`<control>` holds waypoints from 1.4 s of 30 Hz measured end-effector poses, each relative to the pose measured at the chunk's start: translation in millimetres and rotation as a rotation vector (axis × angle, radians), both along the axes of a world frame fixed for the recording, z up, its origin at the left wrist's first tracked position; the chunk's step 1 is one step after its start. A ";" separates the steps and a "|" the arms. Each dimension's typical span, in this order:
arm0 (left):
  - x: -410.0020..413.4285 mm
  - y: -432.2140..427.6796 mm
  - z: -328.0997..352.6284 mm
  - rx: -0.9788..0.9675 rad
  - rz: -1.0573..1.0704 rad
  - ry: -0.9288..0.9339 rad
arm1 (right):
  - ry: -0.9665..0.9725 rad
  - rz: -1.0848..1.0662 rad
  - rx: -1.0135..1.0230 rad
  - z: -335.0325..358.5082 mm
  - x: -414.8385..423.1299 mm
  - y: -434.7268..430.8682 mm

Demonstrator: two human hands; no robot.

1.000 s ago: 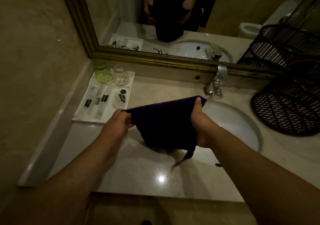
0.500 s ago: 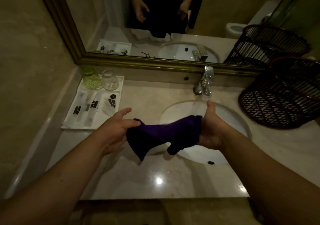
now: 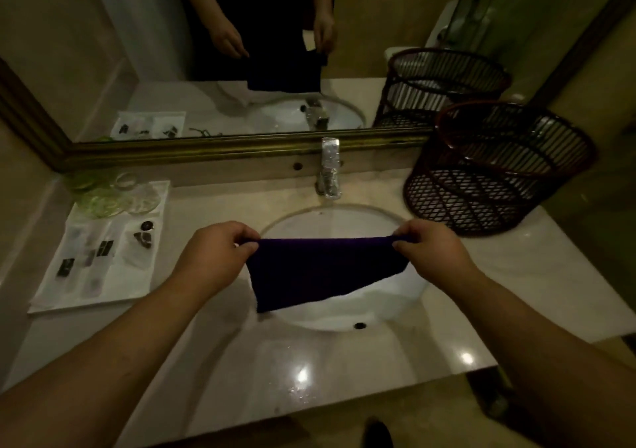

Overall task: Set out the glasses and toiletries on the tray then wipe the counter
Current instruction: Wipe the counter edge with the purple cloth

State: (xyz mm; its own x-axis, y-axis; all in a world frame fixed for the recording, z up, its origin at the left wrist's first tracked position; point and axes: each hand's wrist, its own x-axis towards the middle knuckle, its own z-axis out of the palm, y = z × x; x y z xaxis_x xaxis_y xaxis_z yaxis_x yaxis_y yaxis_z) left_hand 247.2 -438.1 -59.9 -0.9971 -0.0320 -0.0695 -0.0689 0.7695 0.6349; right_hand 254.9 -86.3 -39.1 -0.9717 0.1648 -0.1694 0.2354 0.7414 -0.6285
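Cloth [image 3: 323,268] hangs stretched sideways over the sink [image 3: 344,316], your left hand [image 3: 213,251] and right hand [image 3: 430,246] pinching its top corners; counter [image 3: 258,372] lies just below

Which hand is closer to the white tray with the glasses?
Left. The left hand is just right of the white rectangular tray; the right hand is farther off, over the round white sink.

A dim bathroom with beige stone walls [image 3: 31,34]: a gold-framed mirror [image 3: 155,69] runs above a white oval sink [image 3: 344,318] and chrome tap [image 3: 329,172], while a dark wicker basket [image 3: 499,175] stands to the sink's right.
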 end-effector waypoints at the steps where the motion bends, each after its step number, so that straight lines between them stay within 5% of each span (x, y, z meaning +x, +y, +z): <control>1: -3.8 13.9 0.8 -0.038 -0.012 0.043 | 0.027 0.000 0.028 0.3 2.3 14.4; 8: -34.7 101.7 17.6 -0.304 -0.164 0.253 | 0.127 -0.053 0.143 15.0 11.8 112.1; 26: -155.4 336.8 88.0 -0.341 -0.343 0.435 | 0.226 -0.376 -0.013 84.2 -38.4 332.7; 35: -203.9 401.8 87.4 -0.161 -0.143 0.301 | 0.218 -0.558 -0.435 71.0 -113.8 368.2; 39: -200.5 414.2 76.8 -0.118 -0.233 0.167 | 0.218 -0.394 -0.270 59.6 -119.6 361.1; 42: -191.1 422.3 66.5 -0.267 -0.456 0.141 | 0.149 -0.118 0.023 43.5 -116.8 354.1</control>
State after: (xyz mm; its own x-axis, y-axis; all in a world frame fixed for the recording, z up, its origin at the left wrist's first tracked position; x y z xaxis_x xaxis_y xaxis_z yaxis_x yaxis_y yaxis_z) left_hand 56.1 -15.7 6.6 -0.9129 0.4079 0.0170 0.3813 0.8371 0.3922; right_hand 138.1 267.8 4.4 -0.9595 0.2811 -0.0201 0.2270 0.7285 -0.6463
